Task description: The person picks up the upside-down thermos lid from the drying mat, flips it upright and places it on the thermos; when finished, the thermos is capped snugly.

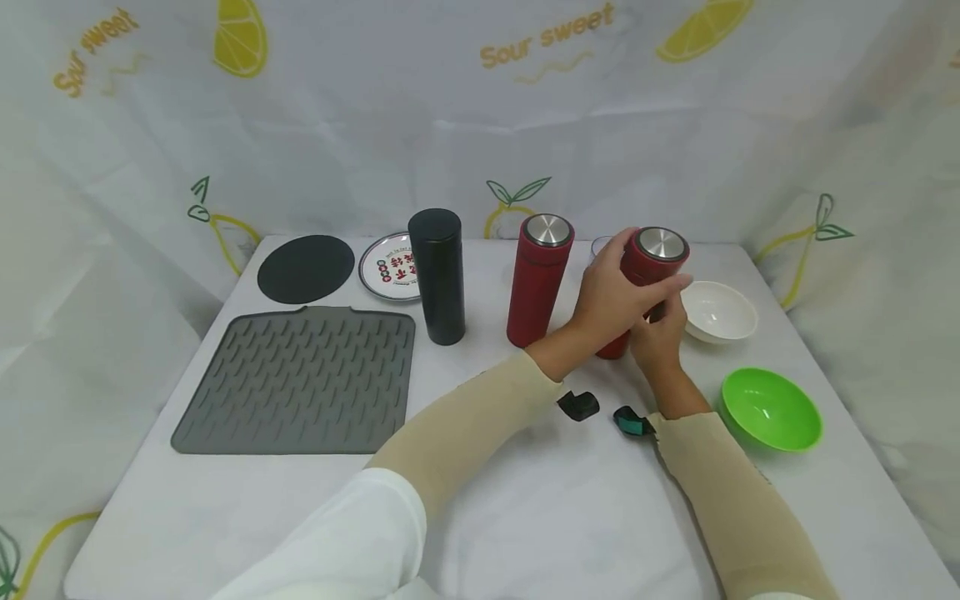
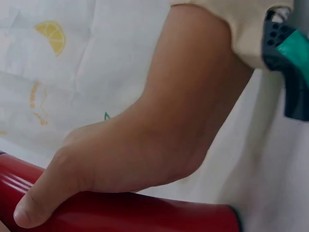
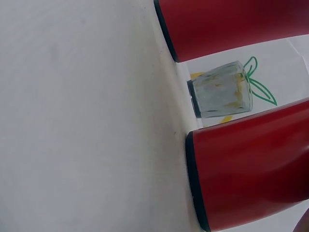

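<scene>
Both hands are on one red thermos (image 1: 654,268) with a steel-topped lid, at the right rear of the table. My left hand (image 1: 611,287) grips it near the top, with the thumb across the front. In the left wrist view, that hand (image 2: 116,157) wraps over the red body. Lower down, my right hand (image 1: 660,335) holds the same thermos; its far fingers are hidden. The right wrist view has only a sliver of this hand (image 3: 303,224) at the edge. A second red thermos (image 1: 538,283) stands upright to the left.
A small glass (image 3: 222,92) stands behind, between the red thermoses. Further left are a black thermos (image 1: 441,279), a round printed plate (image 1: 378,271), a black disc (image 1: 306,269) and a grey ridged mat (image 1: 300,383). At right sit a white bowl (image 1: 718,312) and green bowl (image 1: 771,410).
</scene>
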Demonstrator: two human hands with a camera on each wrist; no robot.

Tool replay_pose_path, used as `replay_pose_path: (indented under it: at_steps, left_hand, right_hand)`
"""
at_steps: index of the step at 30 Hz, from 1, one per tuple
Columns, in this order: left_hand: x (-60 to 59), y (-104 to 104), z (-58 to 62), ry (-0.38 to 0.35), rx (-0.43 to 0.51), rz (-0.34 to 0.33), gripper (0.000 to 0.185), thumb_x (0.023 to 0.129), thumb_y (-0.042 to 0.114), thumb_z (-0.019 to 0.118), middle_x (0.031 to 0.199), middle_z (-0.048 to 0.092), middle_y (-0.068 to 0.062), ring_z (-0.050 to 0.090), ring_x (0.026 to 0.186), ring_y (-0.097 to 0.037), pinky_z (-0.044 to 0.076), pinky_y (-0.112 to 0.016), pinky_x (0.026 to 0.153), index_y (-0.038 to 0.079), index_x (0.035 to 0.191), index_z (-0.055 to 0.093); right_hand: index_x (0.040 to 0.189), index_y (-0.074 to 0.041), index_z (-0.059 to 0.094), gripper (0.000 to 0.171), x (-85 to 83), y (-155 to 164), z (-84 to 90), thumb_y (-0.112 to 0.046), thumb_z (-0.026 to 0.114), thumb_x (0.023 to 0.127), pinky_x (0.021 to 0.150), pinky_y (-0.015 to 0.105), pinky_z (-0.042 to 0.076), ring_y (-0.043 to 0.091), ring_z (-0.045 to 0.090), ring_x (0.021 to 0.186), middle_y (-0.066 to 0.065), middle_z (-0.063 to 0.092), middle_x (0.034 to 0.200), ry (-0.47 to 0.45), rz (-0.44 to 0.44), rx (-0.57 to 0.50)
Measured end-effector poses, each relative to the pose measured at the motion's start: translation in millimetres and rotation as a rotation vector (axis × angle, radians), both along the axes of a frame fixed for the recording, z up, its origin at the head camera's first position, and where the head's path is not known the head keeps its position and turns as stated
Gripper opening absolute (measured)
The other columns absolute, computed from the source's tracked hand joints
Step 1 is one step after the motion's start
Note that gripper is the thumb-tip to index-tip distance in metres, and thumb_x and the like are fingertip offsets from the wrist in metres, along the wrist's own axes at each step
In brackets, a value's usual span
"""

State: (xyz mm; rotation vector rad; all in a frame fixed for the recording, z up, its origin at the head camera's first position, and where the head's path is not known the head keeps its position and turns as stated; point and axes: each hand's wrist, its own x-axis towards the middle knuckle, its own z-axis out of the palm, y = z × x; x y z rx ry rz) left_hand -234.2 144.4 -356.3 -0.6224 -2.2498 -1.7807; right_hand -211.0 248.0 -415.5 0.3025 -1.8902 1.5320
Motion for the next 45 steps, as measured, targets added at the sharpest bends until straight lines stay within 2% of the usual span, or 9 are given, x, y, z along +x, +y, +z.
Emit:
replay_pose_path:
  at_steps: [4,8,12,17,20,27,32,39,45]
  left_hand:
    - [-9.4,5,8.9,-0.071,-0.06,0.007,0.079,0.073,0.043,0.084,0.114,0.055,0.015,0.05,0.099,0.004,0.047,-0.015,0.078,0.02,0.138,0.046]
    - [-10.7,4,9.7,-0.059,-0.148,0.073,0.085,0.074,0.049,0.081,0.121,0.05,0.013,0.045,0.106,0.003,0.046,-0.017,0.081,0.022,0.144,0.041]
    - [-4.4,-2,2.7,-0.011,-0.09,0.104,0.084,0.077,0.048,0.079,0.127,0.047,0.01,0.04,0.113,0.004,0.044,-0.019,0.088,0.021,0.145,0.037]
    - [1.6,-11,-8.3,0.057,0.001,0.048,0.07,0.088,0.039,0.072,0.136,0.049,0.008,0.039,0.122,0.006,0.037,-0.021,0.1,0.015,0.145,0.039]
    - [3.1,-13,-10.9,0.064,-0.002,0.016,0.069,0.09,0.037,0.071,0.14,0.048,0.007,0.038,0.127,0.003,0.035,-0.023,0.104,0.013,0.146,0.039]
    - [-4.0,3,3.4,-0.014,-0.036,0.028,0.082,0.073,0.043,0.084,0.123,0.048,0.015,0.043,0.108,0.006,0.045,-0.014,0.083,0.018,0.14,0.043]
    - [-12.5,11,8.6,-0.035,-0.09,0.048,0.079,0.072,0.043,0.085,0.119,0.049,0.013,0.044,0.104,0.005,0.045,-0.012,0.078,0.017,0.136,0.046]
    - [-27.5,0,13.8,-0.131,-0.051,-0.079,0.07,0.073,0.03,0.087,0.111,0.058,0.013,0.053,0.096,0.004,0.047,-0.012,0.076,0.018,0.133,0.053]
    - [-29.3,-8,10.9,-0.189,-0.037,-0.128,0.073,0.076,0.03,0.084,0.113,0.059,0.012,0.054,0.098,0.002,0.049,-0.016,0.078,0.022,0.139,0.048]
  right_hand:
    - [0.114,0.007,0.055,0.034,-1.9,-1,0.2,0.003,0.059,0.081,0.063,0.022,0.035,0.009,0.043,0.072,-0.01,0.052,0.087,0.016,0.019,0.012]
    - [0.119,0.005,0.056,0.037,-0.7,0,1.9,0.001,0.06,0.082,0.064,0.021,0.037,0.008,0.044,0.073,-0.012,0.054,0.093,0.017,0.01,0.032]
    - [0.119,0.008,0.056,0.039,-0.5,2,3.3,-0.002,0.062,0.082,0.07,0.02,0.04,0.009,0.048,0.079,-0.01,0.057,0.099,0.055,0.012,0.031]
    - [0.121,-0.002,0.059,0.041,-3.0,4,2.3,-0.003,0.066,0.081,0.082,0.021,0.044,0.012,0.054,0.091,-0.005,0.06,0.109,0.066,0.071,-0.044]
    - [0.122,0.001,0.058,0.041,-3.2,3,0.0,-0.003,0.065,0.081,0.083,0.021,0.044,0.014,0.054,0.092,-0.005,0.06,0.11,0.057,0.069,-0.046]
    - [0.108,0.013,0.052,0.033,-2.1,2,-0.9,-0.004,0.059,0.081,0.06,0.022,0.033,0.017,0.04,0.066,-0.01,0.049,0.083,0.052,-0.029,0.076]
    - [0.113,0.013,0.053,0.037,-0.9,1,-1.4,-0.007,0.06,0.083,0.06,0.022,0.034,0.014,0.04,0.067,-0.011,0.05,0.086,0.052,-0.033,0.07]
    - [0.127,0.002,0.055,0.045,-5.8,1,-0.3,-0.012,0.068,0.086,0.084,0.021,0.045,0.012,0.054,0.093,-0.008,0.06,0.111,0.053,0.085,0.017]
    - [0.129,-0.005,0.056,0.048,-8.9,-2,-0.7,-0.022,0.072,0.088,0.088,0.021,0.044,0.013,0.054,0.097,-0.007,0.06,0.113,0.04,0.122,0.003]
